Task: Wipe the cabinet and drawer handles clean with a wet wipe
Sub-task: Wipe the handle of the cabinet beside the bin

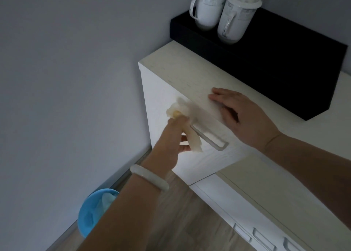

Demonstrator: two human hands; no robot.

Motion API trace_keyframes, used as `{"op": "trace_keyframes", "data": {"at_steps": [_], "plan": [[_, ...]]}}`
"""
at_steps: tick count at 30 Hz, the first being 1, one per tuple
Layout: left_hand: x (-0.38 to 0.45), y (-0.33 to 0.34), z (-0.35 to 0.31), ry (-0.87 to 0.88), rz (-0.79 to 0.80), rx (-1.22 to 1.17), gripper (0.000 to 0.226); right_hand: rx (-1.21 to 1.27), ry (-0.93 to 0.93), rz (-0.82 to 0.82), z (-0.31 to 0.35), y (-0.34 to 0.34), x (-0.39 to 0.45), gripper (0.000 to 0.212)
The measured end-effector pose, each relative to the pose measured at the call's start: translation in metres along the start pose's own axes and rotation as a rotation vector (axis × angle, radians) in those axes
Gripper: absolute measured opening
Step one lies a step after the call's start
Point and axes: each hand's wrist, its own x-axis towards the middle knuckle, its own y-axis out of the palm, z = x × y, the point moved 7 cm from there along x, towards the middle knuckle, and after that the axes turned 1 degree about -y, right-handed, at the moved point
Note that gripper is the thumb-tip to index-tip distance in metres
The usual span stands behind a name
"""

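While the left hand (175, 134) grips a crumpled white wet wipe (185, 117), the cloth is bunched around the upper end of a pale bar handle (209, 138) on the white cabinet door (190, 155). The wipe is blurred; part of it trails down below the fingers, against the door front. That hand's fingers curl round the cloth, and a pale bangle (150, 177) circles its wrist. The right hand (241, 115) lies flat and relaxed on the cream tabletop (180, 68) of the cabinet, just above the handle, fingers straight and holding nothing. Farther back on the same top sits a long black box (284, 70), and two white lidded mugs (222, 13) stand on it, side by side and near the wall. Lower right, a shorter white unit adjoins the cabinet, with several more pale handles (264, 239) along its front. Down on the wooden floor (180, 222), partly hidden behind the left forearm, stands a blue bowl (91, 212) with crumpled white material inside.
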Motion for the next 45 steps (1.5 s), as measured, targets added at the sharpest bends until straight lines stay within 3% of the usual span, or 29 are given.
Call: {"op": "trace_keyframes", "data": {"at_steps": [4,8,11,14,18,23,25,30,35,38,45], "plan": [[0.010,-0.006,-0.007,-0.078,-0.164,-0.120,0.054,0.004,0.009,0.008,-0.001,0.000,0.000,0.039],[0.017,-0.009,-0.004,-0.105,-0.297,-0.225,0.033,0.000,0.011,0.018,-0.001,0.000,0.000,0.041],[0.019,-0.003,-0.002,-0.029,-0.281,-0.171,0.018,0.006,0.002,0.014,0.000,-0.001,-0.001,0.042],[0.014,0.009,0.006,0.016,-0.257,-0.064,0.010,-0.004,0.009,0.012,0.001,0.000,-0.001,0.041],[0.017,0.015,0.014,0.049,-0.291,0.083,0.016,-0.013,0.010,0.011,0.000,0.000,-0.002,0.041],[0.017,0.031,-0.005,0.212,-0.262,0.602,0.012,-0.012,-0.007,-0.008,0.001,0.000,-0.001,0.039],[0.013,0.034,-0.007,0.288,-0.282,0.707,0.021,-0.013,-0.007,-0.009,0.000,0.000,0.000,0.039],[0.002,0.032,0.010,0.349,-0.392,0.587,0.032,-0.038,-0.007,-0.005,0.002,0.000,-0.001,0.039],[-0.007,0.044,0.033,0.179,-0.338,0.311,0.037,-0.041,-0.008,0.012,0.000,0.002,0.000,0.040],[-0.016,0.047,0.037,0.223,-0.262,0.423,0.042,-0.042,-0.005,0.013,0.000,0.002,0.000,0.040],[0.005,0.032,0.013,0.221,-0.328,0.421,0.029,-0.042,-0.005,0.014,0.001,0.001,0.000,0.040]]}}
